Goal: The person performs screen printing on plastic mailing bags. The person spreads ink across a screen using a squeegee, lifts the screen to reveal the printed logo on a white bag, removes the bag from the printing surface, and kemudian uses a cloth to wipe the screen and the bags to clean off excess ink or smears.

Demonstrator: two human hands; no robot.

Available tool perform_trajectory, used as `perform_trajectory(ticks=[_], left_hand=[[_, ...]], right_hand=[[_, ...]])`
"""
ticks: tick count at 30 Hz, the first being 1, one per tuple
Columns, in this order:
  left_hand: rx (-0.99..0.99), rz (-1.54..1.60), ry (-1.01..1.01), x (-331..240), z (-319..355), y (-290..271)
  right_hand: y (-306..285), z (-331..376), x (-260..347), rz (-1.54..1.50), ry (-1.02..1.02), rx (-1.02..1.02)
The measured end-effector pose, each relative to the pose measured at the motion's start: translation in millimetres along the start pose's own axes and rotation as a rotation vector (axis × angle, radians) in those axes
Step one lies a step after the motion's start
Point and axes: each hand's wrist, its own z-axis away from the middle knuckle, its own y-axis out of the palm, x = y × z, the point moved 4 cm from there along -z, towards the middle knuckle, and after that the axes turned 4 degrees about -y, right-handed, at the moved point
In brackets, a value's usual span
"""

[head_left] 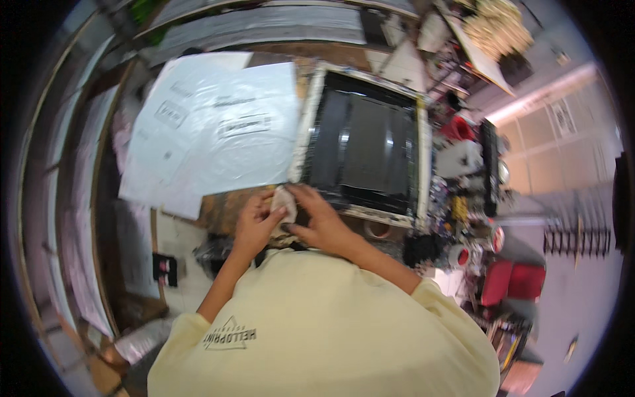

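Observation:
My left hand (254,221) pinches a small crumpled whitish cloth (283,204) between thumb and fingers, just in front of the workbench edge. Close on its other side, my right hand (323,221) has its thumb and forefinger apart; the fingertips come up to the cloth, and whether they touch it is hard to tell. Beyond my right hand lies a screen-printing frame (305,142) with a pale border and a dark, glossy mesh. White printed sheets (205,159) overlap to the left of the frame.
The brown workbench (225,210) shows at its near edge. A tape roll (378,229) sits below the frame. Cluttered pots, including a red container (458,129), stand along the right. Shelving racks (99,198) rise on the left, and a red chair (512,282) stands far right.

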Motion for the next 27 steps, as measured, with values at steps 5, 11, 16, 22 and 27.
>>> perform_trajectory(ticks=[5, 11, 16, 22, 27], left_hand=[[0.134, 0.096, 0.019, -13, -2, 42], [0.386, -0.034, 0.007, -30, 3, 80], [0.393, -0.197, 0.015, -47, 10, 105], [0.301, -0.195, 0.108, -27, 4, 98], [0.160, -0.095, -0.022, 21, -2, 73]], right_hand=[[-22, 26, -18, -0.014, 0.041, -0.031], [-50, 65, -25, -0.198, 0.188, -0.214], [-82, 97, -40, -0.251, 0.333, -0.310], [-271, 143, -113, -0.331, 0.173, -0.991], [-423, 177, -134, 0.050, 0.222, -1.223]])
